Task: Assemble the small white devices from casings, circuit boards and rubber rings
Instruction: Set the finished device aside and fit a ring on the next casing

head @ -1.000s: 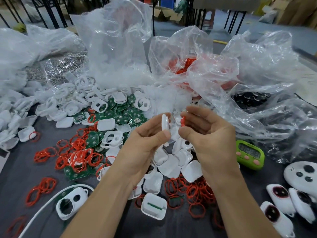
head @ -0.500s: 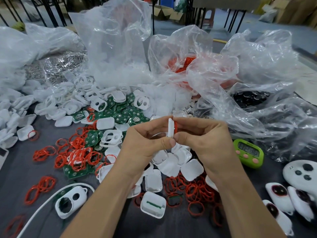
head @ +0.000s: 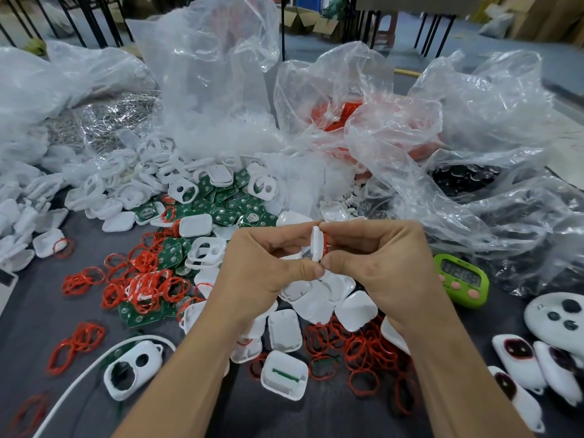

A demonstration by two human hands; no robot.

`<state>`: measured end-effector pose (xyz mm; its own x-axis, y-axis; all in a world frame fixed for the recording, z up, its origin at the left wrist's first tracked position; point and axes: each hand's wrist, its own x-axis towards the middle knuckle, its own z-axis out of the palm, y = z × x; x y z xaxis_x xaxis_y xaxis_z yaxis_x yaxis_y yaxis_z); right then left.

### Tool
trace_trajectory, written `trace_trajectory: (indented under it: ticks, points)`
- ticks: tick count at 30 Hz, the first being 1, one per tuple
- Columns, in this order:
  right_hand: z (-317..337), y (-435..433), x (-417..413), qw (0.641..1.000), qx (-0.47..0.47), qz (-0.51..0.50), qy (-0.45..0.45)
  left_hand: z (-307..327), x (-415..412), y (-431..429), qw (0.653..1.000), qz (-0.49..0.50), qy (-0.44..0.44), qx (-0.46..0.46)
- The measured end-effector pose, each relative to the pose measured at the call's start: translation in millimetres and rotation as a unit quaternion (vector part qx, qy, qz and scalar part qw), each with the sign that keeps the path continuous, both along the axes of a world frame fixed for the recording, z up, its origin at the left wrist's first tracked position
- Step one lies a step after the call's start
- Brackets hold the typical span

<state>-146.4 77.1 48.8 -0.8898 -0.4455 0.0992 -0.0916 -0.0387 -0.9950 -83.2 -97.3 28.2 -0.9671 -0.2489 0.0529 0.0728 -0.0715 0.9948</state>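
Observation:
My left hand [head: 265, 267] and my right hand [head: 379, 263] meet over the middle of the table, both pinching one small white casing [head: 316, 243] held edge-on. A red rubber ring [head: 325, 241] lies against the casing's right side under my right fingertips. Below my hands lie loose white casings [head: 355, 311] and red rubber rings [head: 363, 349]. Green circuit boards [head: 221, 213] are heaped further back on the left among more white casings [head: 205, 251]. Another open casing [head: 284, 374] sits near the front.
Clear plastic bags [head: 395, 143] stand along the back, one with red rings inside. A green timer [head: 461, 281] rests to the right. Finished white devices [head: 521, 361] lie at the right edge. A casing with two holes [head: 132, 368] and a white cable [head: 79, 371] lie front left.
My hands came together: the right hand brought the red ring up against the casing in my left hand, and both hands now pinch it.

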Motion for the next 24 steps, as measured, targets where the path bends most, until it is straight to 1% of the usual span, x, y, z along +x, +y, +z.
trace_trajectory:
  ticks: [4, 10, 15, 19, 21, 24]
  points:
    - [-2, -1, -1, 1.000, 0.002, -0.002, -0.003, 1, 0, -2, 1.000, -0.018, 0.001, -0.012]
    - [-4, -3, 1, 1.000, -0.014, 0.007, -0.012, 4, 5, -3, 0.998, -0.056, 0.026, 0.002]
    - [0, -2, 3, 1.000, -0.018, 0.009, 0.023, 8, 8, -4, 0.995, -0.091, 0.025, 0.021]
    - [-1, -5, 1, 0.997, -0.014, -0.044, 0.057, 10, 8, 6, 0.997, -0.070, 0.013, 0.012]
    - [-5, -7, 0, 0.997, -0.009, -0.060, 0.055, 9, 7, 13, 0.999, -0.050, 0.006, -0.010]
    - [-10, -9, -1, 0.996, 0.014, -0.068, 0.048, 4, 5, 18, 0.999, -0.028, -0.004, -0.015]
